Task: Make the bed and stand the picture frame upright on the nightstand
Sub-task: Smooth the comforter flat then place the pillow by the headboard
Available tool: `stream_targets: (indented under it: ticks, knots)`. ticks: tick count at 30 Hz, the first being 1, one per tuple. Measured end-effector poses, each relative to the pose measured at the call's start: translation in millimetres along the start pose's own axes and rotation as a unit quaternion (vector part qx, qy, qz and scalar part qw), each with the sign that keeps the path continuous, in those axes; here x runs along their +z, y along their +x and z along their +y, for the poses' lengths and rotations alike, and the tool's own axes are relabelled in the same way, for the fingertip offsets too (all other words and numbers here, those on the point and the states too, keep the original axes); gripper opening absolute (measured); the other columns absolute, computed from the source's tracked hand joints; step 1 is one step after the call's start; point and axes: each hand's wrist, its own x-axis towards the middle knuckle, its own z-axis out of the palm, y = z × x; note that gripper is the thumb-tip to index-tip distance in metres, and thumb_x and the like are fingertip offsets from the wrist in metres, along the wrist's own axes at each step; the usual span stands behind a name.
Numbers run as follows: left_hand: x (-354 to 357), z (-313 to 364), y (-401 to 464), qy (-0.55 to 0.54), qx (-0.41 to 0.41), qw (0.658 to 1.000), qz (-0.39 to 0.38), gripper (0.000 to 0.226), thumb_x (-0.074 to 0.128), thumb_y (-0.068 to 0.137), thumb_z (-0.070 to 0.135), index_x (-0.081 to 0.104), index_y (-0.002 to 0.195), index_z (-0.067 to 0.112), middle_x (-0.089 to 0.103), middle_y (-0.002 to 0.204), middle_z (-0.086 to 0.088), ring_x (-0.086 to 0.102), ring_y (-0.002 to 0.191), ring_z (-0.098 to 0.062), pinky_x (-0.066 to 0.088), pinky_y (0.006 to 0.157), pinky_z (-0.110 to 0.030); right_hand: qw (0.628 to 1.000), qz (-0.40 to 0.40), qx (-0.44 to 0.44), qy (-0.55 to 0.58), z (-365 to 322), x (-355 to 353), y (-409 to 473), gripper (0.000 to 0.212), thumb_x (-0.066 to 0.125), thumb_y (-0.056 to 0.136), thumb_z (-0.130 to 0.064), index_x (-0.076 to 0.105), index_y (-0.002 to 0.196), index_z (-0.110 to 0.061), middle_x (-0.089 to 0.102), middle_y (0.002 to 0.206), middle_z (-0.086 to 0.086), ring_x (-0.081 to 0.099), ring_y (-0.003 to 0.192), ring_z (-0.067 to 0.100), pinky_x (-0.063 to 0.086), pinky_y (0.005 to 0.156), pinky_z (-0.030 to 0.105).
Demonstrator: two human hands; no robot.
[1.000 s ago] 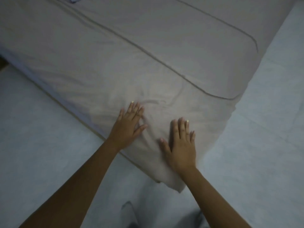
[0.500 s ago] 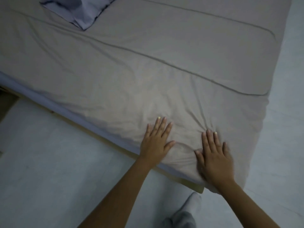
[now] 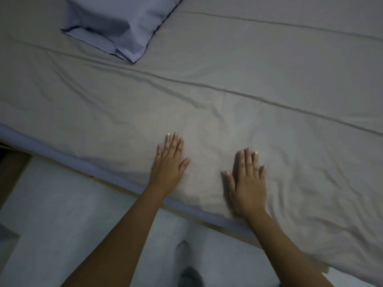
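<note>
— Since half a second ago, what's different on your side?

— Both of your hands have slid along the bed's near edge, away from the foot corner, and the pillow [image 3: 116,25] now shows far more fully at the top left.

— Take it left to right, then.

— At far left a dark wooden piece [image 3: 10,172] meets pale floor [image 3: 51,214], which gives you open standing room along the bedside. A bluish strip of mattress [image 3: 68,151] runs under the hem of the grey sheet [image 3: 228,79]. Your left hand [image 3: 169,164] lies flat on the sheet just inside that hem, fingers straight and close together, thumb out, gripping nothing.

— And the other one?

— Your right hand [image 3: 247,183] is beside it, apart, also pressed flat with straight fingers and holding nothing; it looks slightly blurred. Fine wrinkles spread to its right, and the sheet overhangs the mattress at lower right. Two long creases cross the bed beyond your fingertips.

— The picture frame?

— I can't see the frame or the nightstand from this view. Your socked foot [image 3: 188,274] stands on the floor between your forearms.
</note>
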Motion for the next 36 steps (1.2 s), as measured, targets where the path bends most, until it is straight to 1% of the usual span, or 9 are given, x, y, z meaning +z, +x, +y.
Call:
stream_targets:
  ticks: [4,7,10,13,18,22,27,32,36]
  knots:
    - [2.5,-50.8,6.8,0.026,0.044,0.999,-0.005,0.066,0.026,0.095,0.050,0.025,0.151,0.015,0.019,0.160,-0.006,0.016,0.148,-0.028,0.017,0.115,-0.052,0.997,-0.017,0.034,-0.069,-18.1,30.7,-4.1,0.075,0.018,0.093,-0.056,0.021,0.151,-0.008,0.018,0.159,0.008,0.012,0.147,0.025,0.012,0.116,0.048]
    - [14.7,-60.2,-6.8,0.031,0.057,0.998,-0.007,0.065,0.027,0.096,0.049,0.026,0.151,0.016,0.020,0.160,-0.005,0.015,0.148,-0.027,0.016,0.116,-0.051,0.992,-0.041,0.053,-0.104,-17.9,40.1,-13.1,0.074,0.011,0.095,-0.056,0.022,0.151,-0.008,0.020,0.158,0.007,0.010,0.147,0.023,0.008,0.115,0.045]
    - [11.4,-59.0,-13.6,0.016,0.062,0.998,-0.011,0.065,0.030,0.095,0.048,0.026,0.151,0.016,0.022,0.159,-0.006,0.015,0.148,-0.025,0.013,0.115,-0.048,0.990,-0.040,0.069,-0.113,-24.8,36.1,-18.2,0.073,0.014,0.095,-0.054,0.022,0.150,-0.007,0.019,0.158,0.008,0.009,0.147,0.023,0.010,0.115,0.045]
    - [-6.1,-74.7,2.7,0.009,0.077,0.997,-0.001,0.064,0.031,0.094,0.046,0.029,0.150,0.014,0.024,0.158,-0.005,0.019,0.147,-0.023,0.020,0.115,-0.049,0.991,-0.025,0.092,-0.095,-46.8,29.3,-9.1,0.075,0.017,0.094,-0.055,0.021,0.150,-0.005,0.019,0.158,0.009,0.011,0.147,0.023,0.008,0.115,0.045]
    - [-27.8,-154.6,50.6,0.018,0.067,0.998,0.010,0.064,0.033,0.092,0.042,0.032,0.148,0.009,0.029,0.156,-0.011,0.022,0.145,-0.027,0.028,0.109,-0.056,0.997,-0.006,0.053,-0.059,-126.2,43.5,39.9,0.074,0.015,0.096,-0.055,0.033,0.146,-0.005,0.034,0.153,0.012,0.026,0.143,0.026,0.009,0.114,0.043]
    - [-38.9,-234.8,86.1,0.037,0.074,0.997,0.002,0.068,0.027,0.094,0.046,0.026,0.150,0.007,0.022,0.158,-0.012,0.016,0.147,-0.029,0.019,0.113,-0.055,0.999,0.010,0.015,-0.046,-207.7,73.5,89.5,0.070,0.031,0.092,-0.050,0.036,0.144,-0.004,0.038,0.150,0.013,0.033,0.141,0.031,0.009,0.113,0.043]
    - [-48.0,-309.7,88.0,0.032,0.084,0.996,-0.006,0.067,0.027,0.095,0.046,0.025,0.151,0.009,0.020,0.159,-0.011,0.013,0.148,-0.028,0.017,0.114,-0.055,0.999,-0.010,0.044,-0.029,-282.0,113.0,96.8,0.073,0.026,0.094,-0.053,0.018,0.151,-0.008,0.015,0.159,0.008,0.009,0.148,0.025,0.000,0.117,0.042]
    - [-38.5,-343.4,67.8,0.011,0.099,0.995,-0.029,0.068,0.025,0.095,0.050,0.017,0.153,0.014,0.015,0.160,-0.006,0.012,0.148,-0.024,0.016,0.115,-0.051,0.994,-0.006,0.079,-0.072,-296.2,136.6,80.2,0.071,0.029,0.094,-0.051,0.021,0.151,-0.009,0.019,0.158,0.007,0.016,0.147,0.024,0.007,0.116,0.044]
    - [-37.3,-362.5,51.2,0.011,0.138,0.990,-0.027,0.069,0.029,0.095,0.048,0.018,0.152,0.010,0.011,0.160,-0.005,0.010,0.148,-0.022,0.010,0.117,-0.047,0.992,-0.029,0.094,-0.078,-298.0,138.3,67.9,0.073,0.012,0.095,-0.056,0.014,0.152,-0.010,0.013,0.160,0.005,0.008,0.148,0.022,0.011,0.118,0.047]
